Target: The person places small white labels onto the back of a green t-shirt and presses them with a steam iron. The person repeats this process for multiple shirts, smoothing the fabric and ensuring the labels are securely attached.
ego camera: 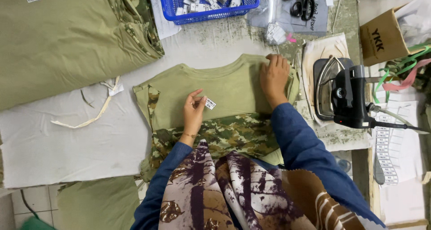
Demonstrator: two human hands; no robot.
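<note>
An olive garment (229, 84) with camouflage panels lies flat on the padded work table (54, 140) in front of me. My left hand (193, 113) pinches a small white label (210, 103) just above the olive cloth near its middle. My right hand (274, 76) rests flat with fingers spread on the garment's upper right edge, pressing it down.
A black steam iron (343, 95) sits on its rest at the right. A blue basket (211, 1) of labels stands at the back, black scissors (303, 3) beside it. A stack of olive garments (67, 37) fills the upper left. A cardboard box (381, 37) and label sheets (390, 144) are at right.
</note>
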